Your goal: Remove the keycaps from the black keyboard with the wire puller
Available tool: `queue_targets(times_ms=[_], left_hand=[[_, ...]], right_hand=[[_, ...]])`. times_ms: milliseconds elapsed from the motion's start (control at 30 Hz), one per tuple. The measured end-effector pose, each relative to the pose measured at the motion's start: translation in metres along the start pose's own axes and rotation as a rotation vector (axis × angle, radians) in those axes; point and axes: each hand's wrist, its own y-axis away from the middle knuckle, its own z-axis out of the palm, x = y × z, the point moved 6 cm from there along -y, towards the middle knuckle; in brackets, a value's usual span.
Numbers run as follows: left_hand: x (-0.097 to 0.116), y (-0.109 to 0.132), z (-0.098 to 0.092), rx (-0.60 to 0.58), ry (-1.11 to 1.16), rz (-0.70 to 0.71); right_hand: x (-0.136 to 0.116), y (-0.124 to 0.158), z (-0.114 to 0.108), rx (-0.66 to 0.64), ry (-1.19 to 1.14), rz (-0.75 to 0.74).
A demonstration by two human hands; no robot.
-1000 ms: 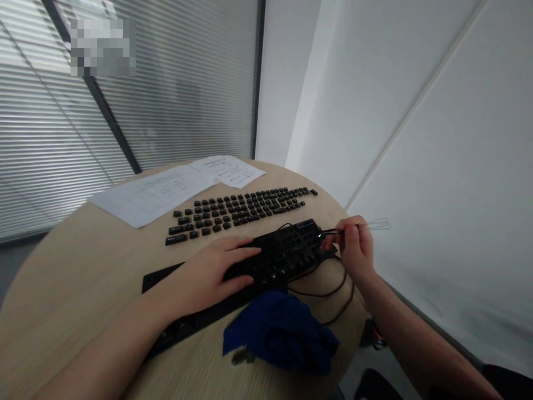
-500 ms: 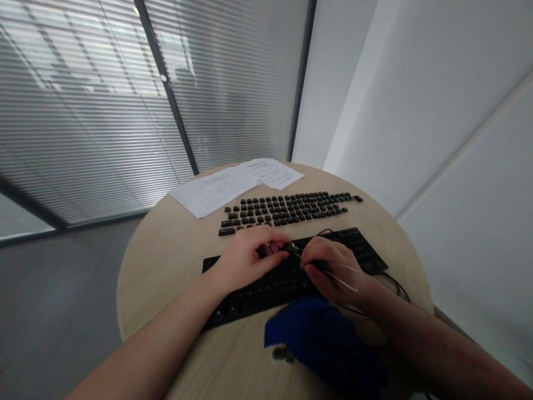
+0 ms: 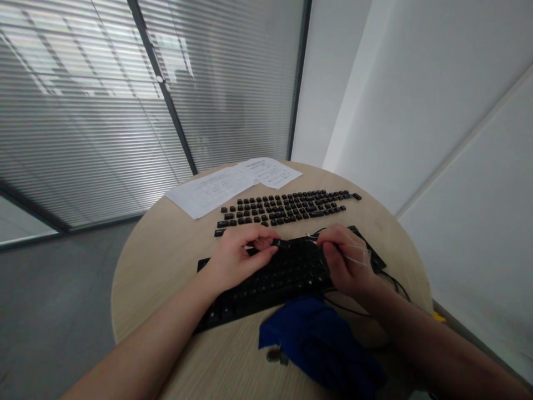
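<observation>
Looking down from the head view, I have my left grip (image 3: 239, 256) lying over the upper left part of the black keyboard (image 3: 287, 275). Its thumb and fingers are pinched shut on a small black keycap (image 3: 282, 243), held just above the keyboard's far edge. My right grip (image 3: 346, 261) rests on the right half of the keyboard, closed around a thin wire puller (image 3: 355, 259) whose pale strands cross my fingers; its tip is hidden from me. The keyboard lies slantwise on the round wooden counter (image 3: 166, 261), close to me, with its black cable (image 3: 393, 283) looping off to the right. Beyond it, apart from both grips, loose keycaps (image 3: 287, 204) lie set out in rows, and two sheets of paper (image 3: 225, 186) lie behind them, overlapping. A crumpled blue cloth (image 3: 320, 347) lies just beside the keyboard's near edge, between my forearms.
</observation>
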Motion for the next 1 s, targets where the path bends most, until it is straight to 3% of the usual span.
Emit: queue_targets(times_ms=[133, 300, 600, 767, 867, 1000], left_hand=[[-0.001, 0.000, 0.003, -0.036, -0.014, -0.011], [-0.005, -0.001, 0.003, -0.064, -0.049, -0.050], [-0.004, -0.005, 0.004, -0.123, -0.075, -0.035], [-0.007, -0.003, 0.005, -0.155, -0.069, -0.056], [-0.011, -0.004, -0.003, -0.161, -0.059, -0.095], [-0.024, -0.007, -0.014, -0.248, -0.171, -0.166]], right_hand=[[0.004, -0.004, -0.002, 0.013, 0.057, 0.015], [0.001, -0.002, 0.020, -0.139, -0.032, -0.011], [0.006, 0.003, 0.038, -0.157, 0.050, 0.094], [0.012, 0.001, 0.039, -0.237, 0.026, 0.162], [0.041, -0.010, 0.014, -0.247, 0.101, 0.275], [0.134, -0.019, -0.044, -0.265, 0.389, 0.686]])
